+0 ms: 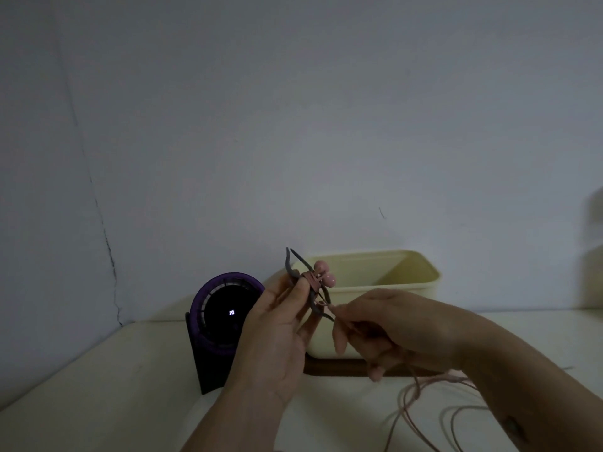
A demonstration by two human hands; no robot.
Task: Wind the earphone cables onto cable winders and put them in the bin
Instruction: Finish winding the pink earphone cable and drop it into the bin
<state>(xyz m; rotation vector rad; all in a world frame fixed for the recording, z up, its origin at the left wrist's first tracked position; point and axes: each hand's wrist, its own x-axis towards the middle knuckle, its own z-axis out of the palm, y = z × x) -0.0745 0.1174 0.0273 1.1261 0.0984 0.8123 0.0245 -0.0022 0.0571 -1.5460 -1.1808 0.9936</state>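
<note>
Two hands meet in the middle of my view, working on one set of pink earphones. The left hand [277, 324] is raised, its thumb and curled fingers gripping a grey, bow-shaped cable winder [291, 267] at its middle, with the two pink earbuds [329, 279] clipped just beyond its fingertips. The right hand [391, 324], just beside the left, pinches the earphone cable [424, 406] between thumb and forefinger close to the winder's lower end. From there the loose cable drops under the right wrist and lies in wide loops on the pale surface [114, 386]. The cream bin [424, 272] stands directly behind both hands; I cannot see into it. A round purple device [225, 308] with a small lit display sits beyond the left hand. I judge the winding has only begun, since most of the cable is slack. The next move calls for the right hand to carry the cable around the winder under light tension while the left holds it steady.
</note>
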